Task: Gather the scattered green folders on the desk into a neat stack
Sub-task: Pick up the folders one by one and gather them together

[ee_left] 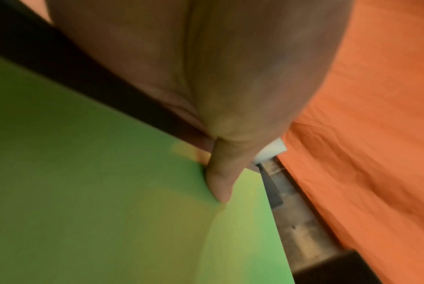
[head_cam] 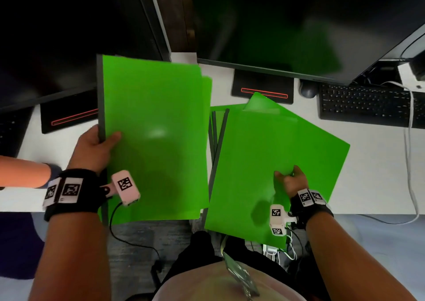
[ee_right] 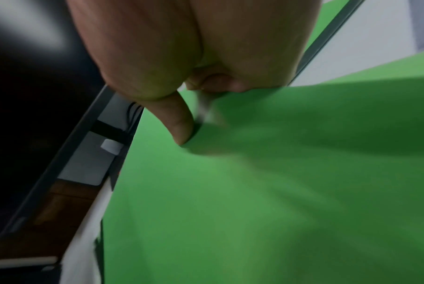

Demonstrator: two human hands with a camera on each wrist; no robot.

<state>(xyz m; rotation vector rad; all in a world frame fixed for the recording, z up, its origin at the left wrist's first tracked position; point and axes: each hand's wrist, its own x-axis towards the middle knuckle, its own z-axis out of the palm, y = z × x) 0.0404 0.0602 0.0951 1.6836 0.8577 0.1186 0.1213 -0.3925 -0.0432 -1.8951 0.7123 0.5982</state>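
Green folders [head_cam: 264, 162] fanned at surface's near edge; left grip [head_cam: 96, 150] pinches one folder [head_cam: 151, 135], right grip [head_cam: 291, 181] pinches another. Slick covers could slip off.

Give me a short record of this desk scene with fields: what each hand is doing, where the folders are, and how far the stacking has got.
left hand: left hand grips the dark spine edge of the left folder, thumb on its cover
right hand: right hand pinches the right folder
other folders: more green folders fanned under the right one
surface: white desk
nearby: keyboard, monitors
stack state: two separate groups, not yet one stack
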